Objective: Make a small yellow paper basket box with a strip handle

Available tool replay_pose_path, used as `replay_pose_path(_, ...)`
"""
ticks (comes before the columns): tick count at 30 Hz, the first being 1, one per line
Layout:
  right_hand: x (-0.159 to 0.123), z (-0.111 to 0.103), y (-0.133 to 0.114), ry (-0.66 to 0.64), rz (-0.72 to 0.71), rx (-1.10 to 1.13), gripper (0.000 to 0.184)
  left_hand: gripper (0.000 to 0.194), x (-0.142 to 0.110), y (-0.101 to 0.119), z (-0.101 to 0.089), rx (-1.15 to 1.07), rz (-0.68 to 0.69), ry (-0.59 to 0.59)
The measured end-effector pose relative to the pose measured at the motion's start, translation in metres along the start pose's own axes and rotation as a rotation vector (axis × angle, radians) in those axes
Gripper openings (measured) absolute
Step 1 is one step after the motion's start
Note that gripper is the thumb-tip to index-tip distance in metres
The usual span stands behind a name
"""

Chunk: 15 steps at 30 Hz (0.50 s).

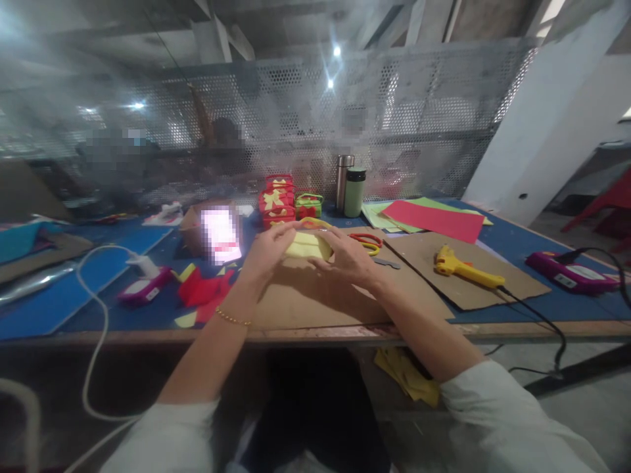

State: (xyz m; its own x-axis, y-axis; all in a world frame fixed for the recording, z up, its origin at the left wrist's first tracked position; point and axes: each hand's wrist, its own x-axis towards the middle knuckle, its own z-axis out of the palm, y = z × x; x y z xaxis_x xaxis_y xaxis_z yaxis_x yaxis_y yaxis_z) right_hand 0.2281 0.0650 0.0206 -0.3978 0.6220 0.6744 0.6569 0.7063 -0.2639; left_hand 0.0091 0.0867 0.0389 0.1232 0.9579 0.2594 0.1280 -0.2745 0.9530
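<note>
Between my two hands is a small pale yellow box-shaped piece with a curved handle-like strip on top [308, 246], held just over a sheet of brown cardboard [315, 299]. My left hand [271, 249] grips its left side, fingers along the top edge. On the other side my right hand [345, 256] is closed round the right end, thumb low and fingers above. Close behind my right hand lie scissors with red and yellow handles [367, 242], their grey blade partly showing.
A yellow glue gun [466, 268] rests on cardboard at right, its black cord running off the table edge. Red and green small baskets [279, 200] and two bottles [355, 192] stand behind. Coloured sheets [434, 220], a lit phone [221, 233], red scraps [204, 289] and purple power strips [145, 287] lie around.
</note>
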Motion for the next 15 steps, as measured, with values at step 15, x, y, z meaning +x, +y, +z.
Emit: replay_pose_path(15,0.004,-0.012,0.019,-0.074,-0.139,0.190,0.052,0.047,-0.012,0.018,-0.007,0.083,0.083,-0.247)
